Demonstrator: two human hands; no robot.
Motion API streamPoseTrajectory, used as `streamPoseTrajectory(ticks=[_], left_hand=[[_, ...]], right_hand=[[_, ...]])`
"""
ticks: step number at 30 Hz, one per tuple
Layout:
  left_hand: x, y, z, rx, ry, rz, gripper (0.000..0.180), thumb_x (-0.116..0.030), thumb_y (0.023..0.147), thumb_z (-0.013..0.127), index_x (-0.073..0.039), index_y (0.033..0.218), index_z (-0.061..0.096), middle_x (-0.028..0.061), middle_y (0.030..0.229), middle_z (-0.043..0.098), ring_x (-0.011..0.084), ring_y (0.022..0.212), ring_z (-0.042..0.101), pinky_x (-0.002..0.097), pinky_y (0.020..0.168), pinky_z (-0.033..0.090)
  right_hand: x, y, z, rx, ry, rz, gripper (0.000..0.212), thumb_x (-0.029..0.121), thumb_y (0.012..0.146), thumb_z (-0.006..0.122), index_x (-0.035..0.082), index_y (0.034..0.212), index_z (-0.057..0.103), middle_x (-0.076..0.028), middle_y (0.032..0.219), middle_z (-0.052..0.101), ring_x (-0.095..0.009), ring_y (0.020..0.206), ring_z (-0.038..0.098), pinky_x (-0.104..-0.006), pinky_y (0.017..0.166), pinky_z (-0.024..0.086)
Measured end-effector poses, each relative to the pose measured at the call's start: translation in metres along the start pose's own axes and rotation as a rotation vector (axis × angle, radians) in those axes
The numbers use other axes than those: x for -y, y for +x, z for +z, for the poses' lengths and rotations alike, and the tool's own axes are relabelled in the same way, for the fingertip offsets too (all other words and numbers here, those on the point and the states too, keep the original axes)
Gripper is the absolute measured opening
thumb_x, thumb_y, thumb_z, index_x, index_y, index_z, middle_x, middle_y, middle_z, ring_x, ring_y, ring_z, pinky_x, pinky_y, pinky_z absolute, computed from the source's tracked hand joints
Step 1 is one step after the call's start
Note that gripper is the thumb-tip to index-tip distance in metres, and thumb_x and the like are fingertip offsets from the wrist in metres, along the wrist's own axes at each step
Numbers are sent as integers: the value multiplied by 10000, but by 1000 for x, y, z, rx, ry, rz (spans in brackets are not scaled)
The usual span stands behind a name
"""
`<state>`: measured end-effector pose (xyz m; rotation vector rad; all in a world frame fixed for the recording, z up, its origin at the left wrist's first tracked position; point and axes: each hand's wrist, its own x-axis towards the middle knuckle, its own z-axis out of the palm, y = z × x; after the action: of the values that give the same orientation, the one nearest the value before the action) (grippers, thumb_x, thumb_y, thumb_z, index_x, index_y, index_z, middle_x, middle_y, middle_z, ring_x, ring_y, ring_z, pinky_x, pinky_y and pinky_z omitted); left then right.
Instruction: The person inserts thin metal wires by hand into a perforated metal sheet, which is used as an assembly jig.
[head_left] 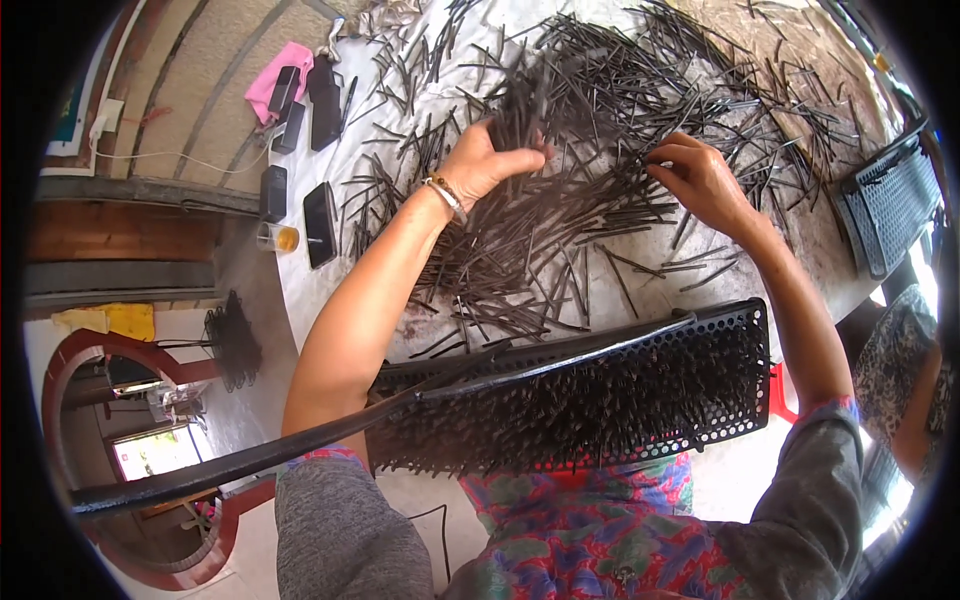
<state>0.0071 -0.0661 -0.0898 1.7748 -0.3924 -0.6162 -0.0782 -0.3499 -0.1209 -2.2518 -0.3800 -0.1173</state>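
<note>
Left hand (482,165) grips blurred sticks (518,112) — right hand (703,182), perhaps one.

You have two hands (705,182), one black tray with holes (757,350), one phone (319,228), one pink cloth (290,56) and one clear cup (270,238). The black sticks (600,70) are far too many for you to count.

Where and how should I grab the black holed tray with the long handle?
Probably best by the handle, from the left: that bare, slim length juts well out past the tray, while black sticks bristle thickly across the tray's face, leaving little room for fingers.
</note>
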Motion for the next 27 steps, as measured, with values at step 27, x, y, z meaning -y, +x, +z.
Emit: streamPoseTrajectory(ticks=[27], left_hand=[[4, 0, 49, -83, -205, 98, 328, -113, 747, 734, -17, 1030, 598, 28, 966, 628, 106, 886, 585, 259, 770, 489]], right_hand=[[82, 75, 59, -43, 1043, 213, 577, 247, 781, 736, -19, 1221, 473, -84, 1056, 598, -139, 954, 566, -288, 880, 450]])
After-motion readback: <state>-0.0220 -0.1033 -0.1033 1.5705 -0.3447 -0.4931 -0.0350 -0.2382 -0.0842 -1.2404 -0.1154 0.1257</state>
